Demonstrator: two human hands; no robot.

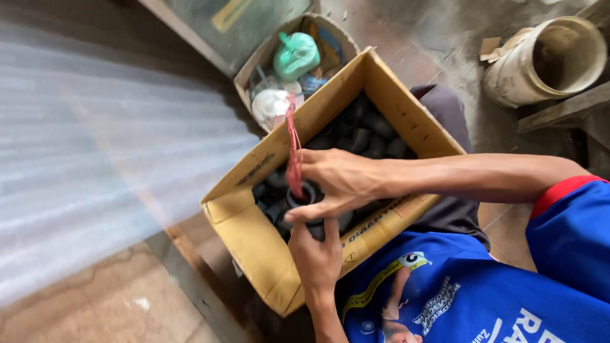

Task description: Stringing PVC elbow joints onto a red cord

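From the head camera, an open cardboard box [254, 244] rests on the seated person's lap, tilted, and it is packed with black pipe fittings [375, 133]. Over the near end of the box the left hand [318, 257] comes up from below, fingers closed around one black fitting [309, 194] and holding it just above the others. The right hand [337, 181] reaches in across the box from the far side; its thumb and fingers pinch a red string [293, 149] that runs up from the held fitting, past the box's rim. Beyond the box's far corner sits a smaller carton [251, 73] with a green bag [295, 54] and a white bag [272, 105]. To the box's far right lies a dirty white bucket [546, 60] on its side.
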